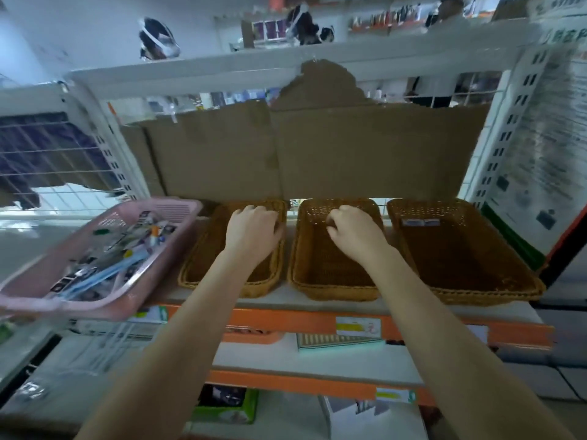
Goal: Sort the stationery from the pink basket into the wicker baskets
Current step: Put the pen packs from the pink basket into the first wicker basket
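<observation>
Left hand (254, 231) grip and right hand (355, 231) grip: curled, contents unclear, over woven wicker baskets (330, 281).

Both arms out, left hand (252, 233) & right hand (357, 231) loosely curled.

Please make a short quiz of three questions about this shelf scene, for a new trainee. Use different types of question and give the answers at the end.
1. True or false: the pink basket stands to the right of all three wicker baskets.
2. Multiple choice: which wicker basket already holds small items near its far wall? A) the left wicker basket B) the middle wicker basket C) the right wicker basket
3. Short answer: over which baskets are the left hand and the right hand?

Key
1. False; it stands to their left.
2. C
3. The left hand over the left wicker basket, the right hand over the middle wicker basket.
</observation>
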A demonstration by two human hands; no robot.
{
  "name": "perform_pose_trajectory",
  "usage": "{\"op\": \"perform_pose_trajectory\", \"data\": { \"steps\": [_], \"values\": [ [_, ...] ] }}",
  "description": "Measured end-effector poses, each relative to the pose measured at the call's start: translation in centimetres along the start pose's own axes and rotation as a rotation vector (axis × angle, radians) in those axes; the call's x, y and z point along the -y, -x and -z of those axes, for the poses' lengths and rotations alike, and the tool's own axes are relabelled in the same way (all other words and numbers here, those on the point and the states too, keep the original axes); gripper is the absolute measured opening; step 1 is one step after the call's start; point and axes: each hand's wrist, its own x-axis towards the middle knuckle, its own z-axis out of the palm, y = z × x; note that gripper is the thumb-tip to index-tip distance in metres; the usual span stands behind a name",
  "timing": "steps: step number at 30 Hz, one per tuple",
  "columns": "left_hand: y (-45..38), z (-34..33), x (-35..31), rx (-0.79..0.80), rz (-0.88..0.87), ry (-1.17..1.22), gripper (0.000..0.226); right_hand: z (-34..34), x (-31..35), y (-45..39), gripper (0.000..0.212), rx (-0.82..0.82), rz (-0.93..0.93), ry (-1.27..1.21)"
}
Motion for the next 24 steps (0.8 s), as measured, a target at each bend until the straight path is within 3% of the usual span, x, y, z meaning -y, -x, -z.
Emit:
{"op": "perform_pose_trajectory", "data": {
  "steps": [14, 24],
  "values": [
    [5.8, -0.4, 27.3, 0.028, 0.108, -0.071, 0.03, -9.2, 25.5, -6.0, 0.025, -0.004, 0.065, -0.08],
    [5.5, -3.6, 36.7, 0.03, 0.124, 0.007, 0.032, -14.7, 32.7, -10.5, 0.017, 0.171, 0.156, -0.025]
  ]
}}
